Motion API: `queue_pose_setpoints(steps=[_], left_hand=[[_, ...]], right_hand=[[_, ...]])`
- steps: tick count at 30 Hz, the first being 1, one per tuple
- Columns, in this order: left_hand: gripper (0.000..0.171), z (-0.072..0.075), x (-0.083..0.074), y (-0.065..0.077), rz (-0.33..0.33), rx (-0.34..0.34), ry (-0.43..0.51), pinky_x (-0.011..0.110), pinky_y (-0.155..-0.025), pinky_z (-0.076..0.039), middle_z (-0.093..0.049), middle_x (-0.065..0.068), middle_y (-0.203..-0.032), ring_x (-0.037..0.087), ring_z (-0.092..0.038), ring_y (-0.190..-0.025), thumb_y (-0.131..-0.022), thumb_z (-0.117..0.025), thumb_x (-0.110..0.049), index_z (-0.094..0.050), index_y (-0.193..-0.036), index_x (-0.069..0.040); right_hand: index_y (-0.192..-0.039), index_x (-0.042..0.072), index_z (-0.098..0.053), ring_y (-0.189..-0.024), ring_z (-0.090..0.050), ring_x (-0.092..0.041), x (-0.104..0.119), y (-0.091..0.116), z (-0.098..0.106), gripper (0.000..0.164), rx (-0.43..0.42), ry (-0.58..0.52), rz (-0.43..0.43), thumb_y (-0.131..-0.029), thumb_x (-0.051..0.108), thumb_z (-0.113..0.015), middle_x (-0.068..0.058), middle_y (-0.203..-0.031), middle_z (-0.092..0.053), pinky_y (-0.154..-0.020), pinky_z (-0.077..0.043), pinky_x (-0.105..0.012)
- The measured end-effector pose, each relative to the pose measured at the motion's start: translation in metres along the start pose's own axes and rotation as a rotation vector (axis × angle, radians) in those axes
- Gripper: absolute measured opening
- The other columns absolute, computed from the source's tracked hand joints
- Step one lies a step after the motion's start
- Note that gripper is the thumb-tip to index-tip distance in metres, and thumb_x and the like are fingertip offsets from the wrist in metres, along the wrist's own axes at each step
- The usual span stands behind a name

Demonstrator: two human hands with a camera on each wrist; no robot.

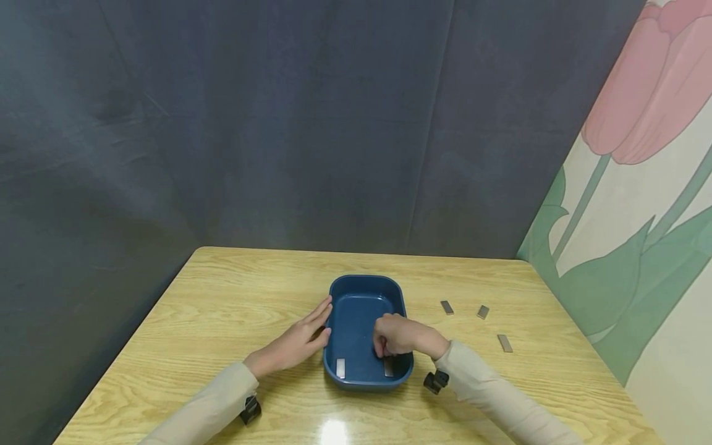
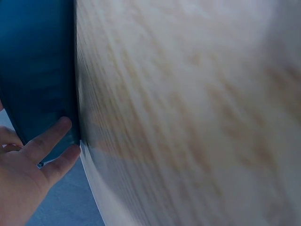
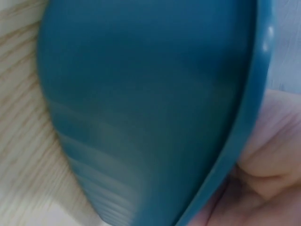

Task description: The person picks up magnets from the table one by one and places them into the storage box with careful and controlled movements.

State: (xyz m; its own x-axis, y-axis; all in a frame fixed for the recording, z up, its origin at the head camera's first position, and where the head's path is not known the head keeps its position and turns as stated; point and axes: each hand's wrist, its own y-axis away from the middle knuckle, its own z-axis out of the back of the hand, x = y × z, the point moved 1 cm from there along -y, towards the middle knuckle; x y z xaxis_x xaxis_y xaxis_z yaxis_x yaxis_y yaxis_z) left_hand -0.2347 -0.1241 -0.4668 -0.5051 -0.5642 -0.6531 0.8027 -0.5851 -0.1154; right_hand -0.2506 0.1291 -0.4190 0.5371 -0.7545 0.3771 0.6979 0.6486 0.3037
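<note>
A dark blue rectangular bin [image 1: 364, 388] with rounded corners stands on the table. My left hand [image 1: 295, 346] rests with extended fingers against its left side; in the left wrist view the fingertips [image 2: 61, 126] touch the outer wall. My right hand [image 1: 397, 335] reaches over the right rim, its fingers curled down inside the bin. At those fingers is a small flat grey rectangular piece [image 1: 388, 367], its upper end hidden by the hand. Another such piece [image 1: 340, 368], shining lighter, lies in the near left corner. The right wrist view shows mostly the bin's outer wall [image 3: 141, 94].
To the right of the bin, three more flat pieces lie apart on the wooden table [image 1: 222, 296]: one dark grey [image 1: 447, 307], one brownish [image 1: 483, 312] and one longer grey [image 1: 505, 343]. A dark curtain [image 1: 311, 123] hangs behind the table, and a tulip-painted wall [image 1: 639, 185] borders its right.
</note>
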Motion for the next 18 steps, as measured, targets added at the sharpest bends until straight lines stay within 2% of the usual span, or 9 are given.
queue_pose_setpoints(steps=[9,15,18], left_hand=[[0.06,-0.0003,0.0005,0.0006,0.001,0.001,0.005,0.04,-0.111,-0.035,0.0,0.0,-0.166,0.018,-0.019,-0.146,-0.108,-0.042,-0.028,-0.018,-0.157,-0.002],[0.061,-0.0005,0.0018,0.0004,0.0,0.004,0.015,0.037,-0.108,-0.039,0.0,0.0,-0.166,0.016,-0.038,-0.138,-0.108,-0.042,-0.029,-0.017,-0.157,-0.003],[0.061,-0.0006,0.0014,0.0003,0.003,0.004,0.02,0.036,-0.108,-0.04,0.0,-0.001,-0.166,0.016,-0.039,-0.137,-0.108,-0.042,-0.029,-0.017,-0.157,-0.003]], right_hand=[[-0.067,0.012,-0.073,-0.056,-0.054,-0.006,-0.0016,-0.0008,0.0003,0.04,0.003,0.0,0.012,-0.078,-0.024,-0.058,0.009,-0.065,-0.061,-0.051,-0.046,-0.02],[-0.068,0.011,-0.072,-0.055,-0.054,-0.006,-0.0014,0.0006,0.001,0.039,0.004,-0.023,0.015,-0.078,-0.024,-0.058,0.008,-0.065,-0.06,-0.051,-0.046,-0.02],[-0.068,0.01,-0.072,-0.055,-0.054,-0.006,-0.0018,0.002,0.0014,0.038,0.003,-0.037,0.022,-0.078,-0.024,-0.058,0.008,-0.065,-0.061,-0.051,-0.046,-0.02]])
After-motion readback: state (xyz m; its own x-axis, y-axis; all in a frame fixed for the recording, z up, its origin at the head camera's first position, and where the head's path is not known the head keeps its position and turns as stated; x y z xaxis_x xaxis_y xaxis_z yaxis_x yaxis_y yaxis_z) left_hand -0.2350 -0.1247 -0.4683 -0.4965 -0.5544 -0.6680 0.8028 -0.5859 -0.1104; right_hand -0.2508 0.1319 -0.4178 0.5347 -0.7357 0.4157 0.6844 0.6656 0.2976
